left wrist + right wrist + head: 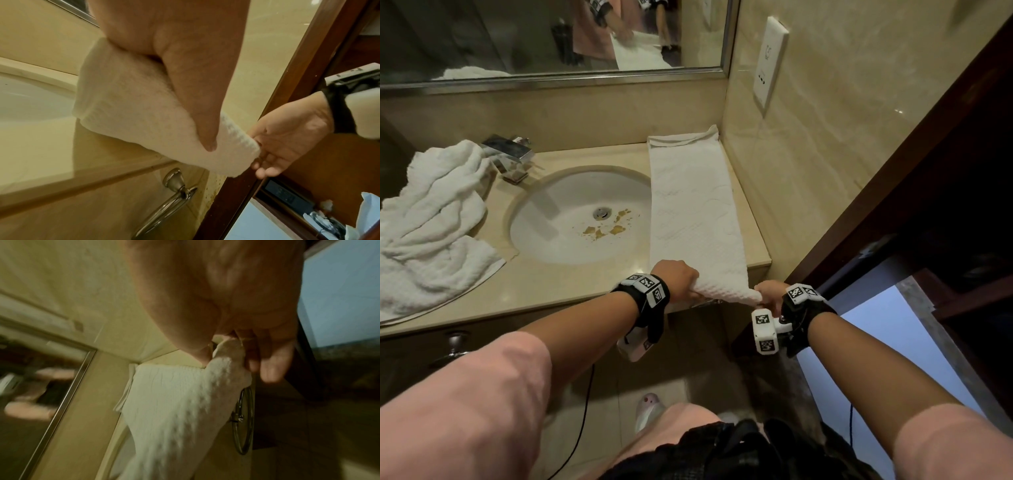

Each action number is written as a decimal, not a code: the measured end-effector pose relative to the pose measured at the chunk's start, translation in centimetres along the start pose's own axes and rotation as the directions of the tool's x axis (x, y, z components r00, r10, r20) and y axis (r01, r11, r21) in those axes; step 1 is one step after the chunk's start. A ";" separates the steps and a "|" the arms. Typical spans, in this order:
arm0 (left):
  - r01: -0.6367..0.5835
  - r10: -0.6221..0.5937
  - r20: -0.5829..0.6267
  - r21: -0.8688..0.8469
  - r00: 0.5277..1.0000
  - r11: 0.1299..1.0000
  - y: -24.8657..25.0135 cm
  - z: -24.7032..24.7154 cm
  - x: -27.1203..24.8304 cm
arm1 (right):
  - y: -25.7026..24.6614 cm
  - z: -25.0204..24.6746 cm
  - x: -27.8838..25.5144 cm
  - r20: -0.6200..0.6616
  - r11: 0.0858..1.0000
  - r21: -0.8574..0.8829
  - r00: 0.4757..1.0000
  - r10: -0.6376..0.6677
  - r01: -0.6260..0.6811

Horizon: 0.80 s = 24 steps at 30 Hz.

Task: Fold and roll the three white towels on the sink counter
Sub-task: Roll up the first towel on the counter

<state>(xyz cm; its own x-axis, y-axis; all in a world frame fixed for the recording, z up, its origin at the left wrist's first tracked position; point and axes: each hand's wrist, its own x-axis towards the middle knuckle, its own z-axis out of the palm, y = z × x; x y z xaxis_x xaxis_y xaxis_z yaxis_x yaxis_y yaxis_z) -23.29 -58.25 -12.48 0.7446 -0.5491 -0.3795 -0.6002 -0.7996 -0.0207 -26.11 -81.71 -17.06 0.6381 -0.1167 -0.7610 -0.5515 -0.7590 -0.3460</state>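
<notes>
A white towel (693, 205), folded into a long narrow strip, lies on the counter (571, 294) right of the sink basin (571, 222), running from the back wall to the front edge. Its near end (144, 116) is curled over the counter edge. My left hand (678, 275) grips the near left corner, thumb pressed on the cloth (197, 97). My right hand (768, 291) pinches the near right corner (224, 368). A heap of crumpled white towels (434, 219) lies on the counter left of the basin.
A chrome faucet (512, 156) stands behind the basin, which holds brown stains. A mirror (544, 37) spans the back wall. The side wall (825, 137) with a socket and a dark wooden door frame (914, 192) close in on the right. A metal ring handle (174, 194) hangs below the counter.
</notes>
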 end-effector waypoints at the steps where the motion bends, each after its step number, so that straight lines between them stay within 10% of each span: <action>1: 0.001 -0.001 0.022 -0.008 1.000 1.000 0.0 -0.1 0.2 | 0.0 0.5 0.0 -0.033 0.988 0.153 0.999 0.025 -0.020; 4: 0.016 -0.010 0.085 -0.069 0.996 0.998 -0.1 -0.4 0.8 | -0.2 1.7 0.2 -0.233 0.953 0.302 0.971 0.061 0.012; 9: 0.047 -0.023 0.162 -0.149 0.987 0.988 -0.8 -1.6 1.6 | -1.4 2.7 -1.8 -0.248 0.931 -0.231 0.908 -0.338 0.283; 16: -0.030 0.050 0.216 -0.096 0.975 0.995 -1.5 -1.8 1.3 | -2.5 2.5 -1.3 -0.230 0.775 -0.558 0.843 -0.487 0.295; 24: -0.072 0.066 -0.043 -0.150 0.997 0.986 -2.0 0.9 -1.5 | -4.3 1.5 -1.4 -0.199 0.697 -0.676 0.853 -0.482 0.237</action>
<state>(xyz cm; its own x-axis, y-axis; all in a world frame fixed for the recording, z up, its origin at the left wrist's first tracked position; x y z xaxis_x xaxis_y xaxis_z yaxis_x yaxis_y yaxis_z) -23.47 -55.59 -12.71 0.7154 -0.6106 -0.3397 -0.6014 -0.7855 0.1455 -25.46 -77.28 -15.32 0.9171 0.1392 -0.3735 0.1298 -0.9903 -0.0504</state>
